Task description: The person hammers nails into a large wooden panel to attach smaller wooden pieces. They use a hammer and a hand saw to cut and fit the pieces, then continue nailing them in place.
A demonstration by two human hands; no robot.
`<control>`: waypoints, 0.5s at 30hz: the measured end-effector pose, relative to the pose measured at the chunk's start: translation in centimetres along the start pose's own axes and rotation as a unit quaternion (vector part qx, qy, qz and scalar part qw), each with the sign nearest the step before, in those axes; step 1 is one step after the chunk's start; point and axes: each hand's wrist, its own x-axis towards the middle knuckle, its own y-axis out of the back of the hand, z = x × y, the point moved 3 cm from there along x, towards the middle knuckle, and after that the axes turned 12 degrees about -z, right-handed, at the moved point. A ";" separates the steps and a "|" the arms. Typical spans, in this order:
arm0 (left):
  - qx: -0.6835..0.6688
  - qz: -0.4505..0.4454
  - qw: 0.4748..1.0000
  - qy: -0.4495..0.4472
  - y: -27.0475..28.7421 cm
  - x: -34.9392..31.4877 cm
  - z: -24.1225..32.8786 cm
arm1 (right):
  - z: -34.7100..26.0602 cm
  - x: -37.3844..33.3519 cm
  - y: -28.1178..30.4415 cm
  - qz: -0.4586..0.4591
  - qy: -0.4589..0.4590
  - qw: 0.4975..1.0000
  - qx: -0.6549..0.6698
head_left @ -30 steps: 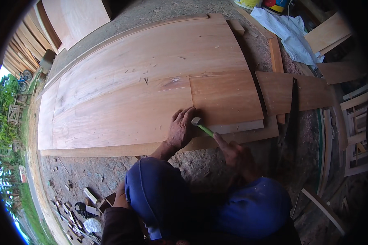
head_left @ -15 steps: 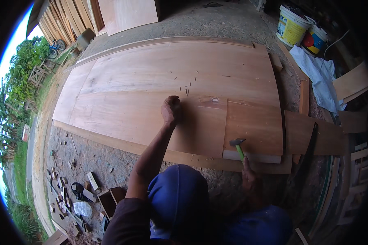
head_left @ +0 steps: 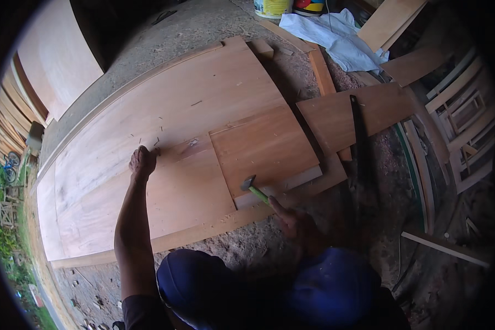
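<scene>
A broad plywood panel (head_left: 170, 104) lies low in front of me, with smaller sheets joined along its near side. My left hand (head_left: 143, 162) rests on it, fingers closed and pointing down beside a few loose nails (head_left: 160, 128). Whatever those fingers pinch, if anything, is hidden from view. Farther right, one more nail (head_left: 197, 103) lies alone on the wood. My right hand (head_left: 296, 224) grips a hammer (head_left: 260, 194) by its green handle. The dark hammer head hovers over or rests on the near right plywood piece (head_left: 269, 148); I cannot tell which.
To the right, a handsaw (head_left: 359, 126) crosses a loose board (head_left: 390, 107). White sheeting (head_left: 330, 36) lies behind it, below a yellow-and-white bucket (head_left: 273, 7). Wooden frames (head_left: 467, 137) stack at far right. A large panel (head_left: 58, 55) leans at the far left.
My view has swung to the right, so the panel appears turned and shifted left. The left hand stays closed by the nails, and the hammer remains in the right hand near the panel's near edge.
</scene>
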 end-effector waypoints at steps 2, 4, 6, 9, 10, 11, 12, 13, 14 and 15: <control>-0.027 -0.009 0.999 -0.022 -1.8 1.5 0.6 | 0.4 -1.9 2.4 0.013 -0.026 1.000 -0.009; -0.033 0.013 0.999 -0.031 -0.4 2.2 -2.5 | 1.3 -2.0 1.9 -0.009 -0.063 0.998 0.022; -0.107 0.020 0.990 -0.093 -1.4 2.6 -1.1 | 0.4 -3.5 5.3 0.082 -0.055 0.995 -0.017; -0.188 0.003 0.947 -0.259 -0.8 1.8 5.6 | 2.2 -4.0 8.4 0.165 -0.092 0.980 -0.063; -0.210 -0.026 0.927 -0.311 0.3 1.0 8.3 | 3.0 -3.7 8.9 0.180 -0.108 0.975 -0.078; -0.214 -0.078 0.919 -0.321 0.9 0.3 11.3 | 4.1 -3.6 9.2 0.176 -0.119 0.972 -0.097; -0.217 -0.132 0.910 -0.327 1.5 -1.5 15.1 | 5.7 -3.4 9.0 0.168 -0.131 0.970 -0.115; -0.194 -0.144 0.893 -0.380 1.9 -2.8 18.0 | 6.1 -3.4 9.6 0.166 -0.140 0.966 -0.138; -0.168 -0.156 0.874 -0.429 1.9 -3.8 20.6 | 5.9 -3.2 9.9 0.167 -0.140 0.965 -0.148; -0.150 -0.175 0.872 -0.431 2.1 -4.9 22.3 | 5.8 -2.6 9.5 0.163 -0.135 0.966 -0.149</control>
